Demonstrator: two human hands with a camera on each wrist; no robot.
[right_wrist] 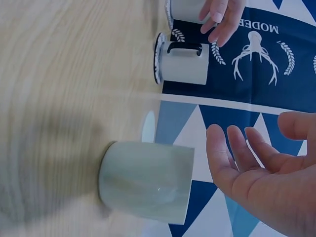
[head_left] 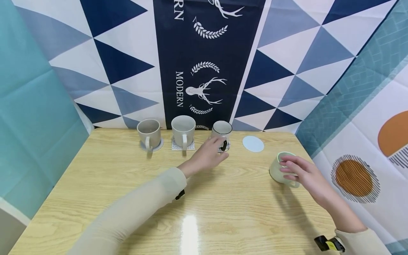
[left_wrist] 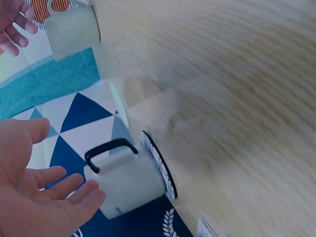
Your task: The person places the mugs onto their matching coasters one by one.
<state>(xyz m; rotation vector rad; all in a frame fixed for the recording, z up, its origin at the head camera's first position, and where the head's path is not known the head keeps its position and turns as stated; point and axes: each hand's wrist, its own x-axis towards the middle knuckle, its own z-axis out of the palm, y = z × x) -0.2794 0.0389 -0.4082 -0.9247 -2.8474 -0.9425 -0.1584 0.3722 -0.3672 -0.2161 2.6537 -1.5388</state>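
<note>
My left hand (head_left: 207, 155) is at the white mug (head_left: 220, 128) with a dark rim and black handle. In the left wrist view its fingers (left_wrist: 66, 187) are spread and loosely bent beside that mug (left_wrist: 131, 182), not wrapped round it. The mug stands on a patterned, dark-edged coaster (left_wrist: 159, 165). Over at the right, my right hand (head_left: 306, 176) is beside a pale green mug (head_left: 276, 170) standing straight on the table. The right wrist view shows a gap between the relaxed fingers (right_wrist: 237, 148) and the green mug (right_wrist: 148, 182). Both hands are empty.
A grey-beige mug (head_left: 149, 131) on a round coaster (head_left: 159, 146) and a larger white mug (head_left: 183, 128) on a square speckled coaster (head_left: 191, 146) stand along the back. A round pale coaster (head_left: 253, 143) lies bare. Patterned cloth (head_left: 127, 71) hangs behind the wooden table (head_left: 239, 205).
</note>
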